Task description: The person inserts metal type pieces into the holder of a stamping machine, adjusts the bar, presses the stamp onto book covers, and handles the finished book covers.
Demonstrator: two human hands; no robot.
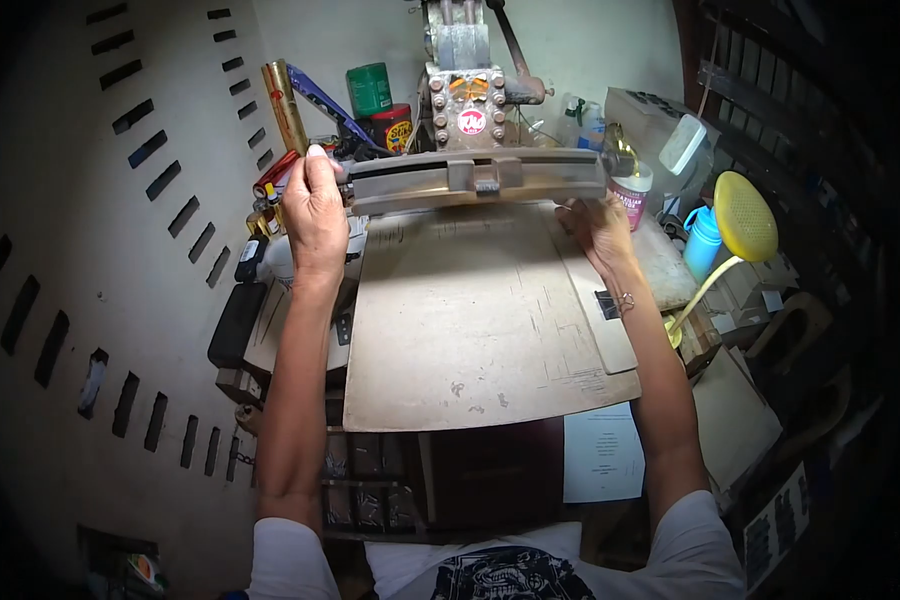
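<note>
A large, scuffed beige board (470, 320) is lying flat as the bed of a workbench press, filling the middle of the view. Along its far edge a long grey metal bar (475, 178) is spanning the board from side to side, under a rusty upright machine head with bolts (467, 95). The person's left hand (315, 212) is gripping the bar's left end, fingers curled closed around it. The right hand (600, 232) is resting at the bar's right end, fingers tucked beneath it, though how firmly cannot be told. A yellow perforated plastic lamp shade (745, 215) is sitting past the board's right edge, beside a small blue bottle (702, 240).
</note>
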